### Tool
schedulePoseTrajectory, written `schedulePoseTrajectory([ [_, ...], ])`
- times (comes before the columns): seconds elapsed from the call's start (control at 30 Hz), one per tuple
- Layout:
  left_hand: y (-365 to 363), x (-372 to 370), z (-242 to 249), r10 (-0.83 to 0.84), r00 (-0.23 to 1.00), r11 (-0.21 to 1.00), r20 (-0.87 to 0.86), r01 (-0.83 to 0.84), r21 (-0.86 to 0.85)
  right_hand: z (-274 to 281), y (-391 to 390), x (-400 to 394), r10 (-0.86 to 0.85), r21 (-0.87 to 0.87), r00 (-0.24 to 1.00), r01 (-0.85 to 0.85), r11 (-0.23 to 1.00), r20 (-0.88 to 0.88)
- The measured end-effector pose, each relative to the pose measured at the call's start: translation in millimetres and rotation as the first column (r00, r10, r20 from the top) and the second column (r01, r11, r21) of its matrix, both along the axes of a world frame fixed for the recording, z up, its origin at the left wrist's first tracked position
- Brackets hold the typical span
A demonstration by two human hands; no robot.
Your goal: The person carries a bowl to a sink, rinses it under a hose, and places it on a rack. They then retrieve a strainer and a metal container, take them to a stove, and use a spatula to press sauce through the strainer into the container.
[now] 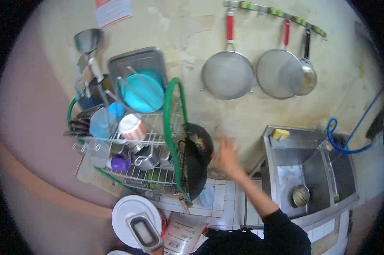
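My right hand (227, 158) reaches forward with its fingers spread, slightly smeared by motion and holding nothing. Just left of its fingertips, two dark woks (196, 170) hang on the side of the dish rack (175, 140), which has green-wrapped ends. Low in the view, my left hand (158, 250) grips the near end of a small rectangular metal pan (144, 230); only part of that hand shows. The pan overlaps the white lid (120, 212) of a red bucket, with a printed sack (181, 238) to its right.
A steel sink (281, 182) on the right holds a round metal strainer (301, 195), with a yellow sponge (280, 134) on its rim. Strainers (227, 75) hang from a wall rail. The rack carries a turquoise bowl (143, 93), a striped cup (132, 127) and metal pots (147, 159).
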State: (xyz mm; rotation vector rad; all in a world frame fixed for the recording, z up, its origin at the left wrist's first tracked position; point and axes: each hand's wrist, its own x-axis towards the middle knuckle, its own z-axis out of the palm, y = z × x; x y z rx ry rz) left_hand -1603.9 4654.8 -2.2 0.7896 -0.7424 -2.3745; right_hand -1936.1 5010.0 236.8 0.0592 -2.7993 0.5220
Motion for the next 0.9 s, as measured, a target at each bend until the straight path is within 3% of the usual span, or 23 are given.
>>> schedulePoseTrajectory([
  [0.07,19.5,-23.1,18.4,-0.028,0.998,0.995,0.065,0.021,0.097,34.9,65.3,-53.4,-0.054,-0.077,0.896,0.022,0.997,-0.442],
  [0.13,32.7,-38.7,27.8,-0.048,0.993,0.989,0.106,0.033,0.143,122.4,113.9,-70.5,-0.175,-0.184,0.678,0.059,0.981,-0.714],
  [0.23,43.8,-57.0,34.3,-0.084,0.987,0.982,0.136,0.058,0.182,221.8,186.7,-108.7,-0.373,-0.184,0.337,0.478,0.859,-0.864],
  [0.3,49.9,-66.5,37.0,-0.110,0.984,0.975,0.143,0.079,0.210,262.3,238.1,-155.8,-0.380,-0.230,0.271,0.456,0.860,-0.885],
  [0.37,54.8,-74.3,39.2,-0.135,0.980,0.969,0.148,0.099,0.225,292.7,263.9,-192.7,-0.566,-0.327,0.627,0.464,0.823,-0.535],
  [0.47,59.9,-80.2,42.3,-0.170,0.974,0.961,0.150,0.130,0.245,296.8,320.6,-267.7,-0.327,-0.364,0.889,0.203,0.909,-0.320],
  [0.57,64.4,-79.6,44.4,-0.202,0.969,0.952,0.146,0.159,0.260,311.5,282.1,-205.4,-0.376,-0.389,0.789,0.189,0.901,-0.487],
  [0.67,68.7,-77.0,45.8,-0.246,0.959,0.942,0.140,0.202,0.270,332.3,269.0,-163.1,-0.413,-0.364,0.778,0.255,0.896,-0.473],
  [0.83,79.0,-56.4,44.4,-0.373,0.920,0.905,0.122,0.332,0.265,330.6,260.3,-66.9,-0.130,-0.421,0.900,-0.064,0.905,-0.416],
  [0.87,82.2,-49.9,44.4,-0.410,0.905,0.892,0.118,0.370,0.261,323.5,245.3,-10.5,-0.008,-0.432,0.923,-0.172,0.885,-0.385],
  [0.9,85.6,-41.5,43.3,-0.454,0.884,0.872,0.114,0.414,0.260,308.8,239.9,36.1,-0.024,-0.355,0.939,-0.106,0.929,-0.344],
])
